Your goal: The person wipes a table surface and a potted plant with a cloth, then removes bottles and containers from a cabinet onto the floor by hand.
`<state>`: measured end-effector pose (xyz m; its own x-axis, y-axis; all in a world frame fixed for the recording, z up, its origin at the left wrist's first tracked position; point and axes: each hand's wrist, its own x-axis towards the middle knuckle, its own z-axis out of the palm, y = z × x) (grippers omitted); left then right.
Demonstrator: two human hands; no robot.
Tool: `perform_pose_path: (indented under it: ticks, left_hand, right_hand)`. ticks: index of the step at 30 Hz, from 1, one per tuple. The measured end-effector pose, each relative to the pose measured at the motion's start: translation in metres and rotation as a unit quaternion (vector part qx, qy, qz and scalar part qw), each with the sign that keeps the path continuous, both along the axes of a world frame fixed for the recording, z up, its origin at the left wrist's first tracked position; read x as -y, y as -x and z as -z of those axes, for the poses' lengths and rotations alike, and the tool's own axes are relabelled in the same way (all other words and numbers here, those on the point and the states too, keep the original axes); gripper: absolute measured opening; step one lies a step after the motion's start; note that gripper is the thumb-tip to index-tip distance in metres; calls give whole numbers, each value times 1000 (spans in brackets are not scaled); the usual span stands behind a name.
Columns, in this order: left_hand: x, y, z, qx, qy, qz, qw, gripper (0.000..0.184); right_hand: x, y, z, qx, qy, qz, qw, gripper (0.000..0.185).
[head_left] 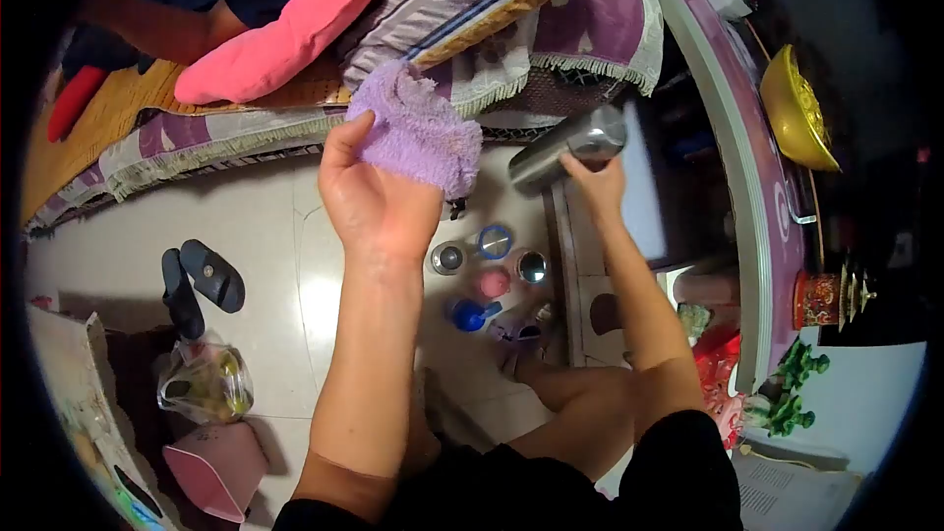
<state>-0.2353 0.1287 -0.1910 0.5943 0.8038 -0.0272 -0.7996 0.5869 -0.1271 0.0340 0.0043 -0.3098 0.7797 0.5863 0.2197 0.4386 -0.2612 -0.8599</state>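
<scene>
My left hand is raised palm up, its thumb pressing a fluffy purple cloth that covers its fingers. Over to the right, my right hand grips a shiny steel bottle, which lies tilted in the air with one end up and to the right. Cloth and bottle are apart. Below them on the tiled floor stand a steel flask, a round item with a blue rim, a shiny round cup, a pink-topped container and a blue container.
A sofa with a fringed purple cover runs along the top, where another person's leg rests near a pink cushion. Black slippers, a plastic bag and a pink bin are at left. A table edge borders the right.
</scene>
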Motion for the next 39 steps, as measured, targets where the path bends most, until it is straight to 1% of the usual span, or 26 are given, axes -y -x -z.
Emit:
perform_pose_path:
  ticks: [2, 5, 6, 8, 9, 11, 12, 13, 15, 16, 17, 18, 21, 24, 27, 29, 31, 33, 36, 37, 39]
  left_hand:
    - [0, -2, 0, 2, 4, 3, 1000, 38]
    - [1, -5, 1, 11, 7, 13, 1000, 37]
    - [1, -5, 2, 15, 7, 19, 1000, 37]
    - [2, -7, -1, -27, 28, 14, 999, 37]
    - [3, -10, -3, -46, 40, 15, 998, 37]
    - [2, -10, 1, -46, 29, 27, 998, 36]
    - [1, -10, 3, -43, 23, 36, 998, 36]
    - [1, -12, 4, -44, 26, 38, 998, 36]
    - [1, -14, 5, -49, 32, 41, 997, 36]
    - [2, -15, 5, -43, 43, 47, 997, 36]
    - [4, -17, 5, -42, 43, 54, 997, 36]
    - [6, -18, 6, -41, 42, 59, 997, 36]
    - [9, -21, 6, -50, 42, 67, 996, 36]
    - [10, -22, 7, -51, 36, 75, 995, 36]
    - [10, -23, 8, -43, 29, 78, 996, 36]
    - [11, -24, 9, -41, 30, 82, 995, 36]
    - [12, -25, 10, -42, 32, 84, 995, 36]
    - [13, -26, 10, -34, 38, 87, 995, 36]
    - [15, -28, 10, -45, 30, 87, 995, 36]
    - [16, -28, 10, -52, 25, 89, 994, 36]
    - [19, -28, 9, -70, 35, 87, 993, 36]
  right_hand:
    - [-13, 8, 33, -57, -29, -31, 997, 62]
    - [-21, 2, 109, -75, 31, -14, 997, 60]
    - [-24, 5, 119, -49, 80, 15, 995, 61]
    - [-31, 16, 133, 8, 177, 75, 981, 63]
    - [-33, 25, 128, -23, 156, 51, 986, 65]
    - [-35, 42, 105, -79, 114, 10, 990, 67]
    - [-35, 40, 111, -57, 118, -30, 991, 67]
    - [-34, 35, 126, -36, 124, -69, 989, 66]
    - [-32, 21, 177, -51, 164, -21, 985, 61]
    - [-33, 44, 136, -70, 122, -36, 989, 60]
    - [-35, 58, 112, -89, 80, -53, 991, 59]
    - [-37, 56, 118, -76, 102, -68, 990, 65]
    - [-31, 55, 126, -87, 113, -90, 986, 66]
    - [-29, 54, 136, -89, 128, -46, 987, 69]
    - [-23, 29, 202, -141, 22, -153, 978, 72]
    - [-18, 25, 210, -121, 54, -142, 981, 70]
    - [-10, 25, 199, -104, 98, -129, 981, 63]
    - [-13, 37, 158, -91, 150, -115, 978, 52]
    - [-10, 12, 207, -18, 22, -157, 987, 40]
    - [-7, 6, 194, -112, 35, -135, 984, 36]
    - [13, -30, 163, -297, 59, -91, 949, 27]
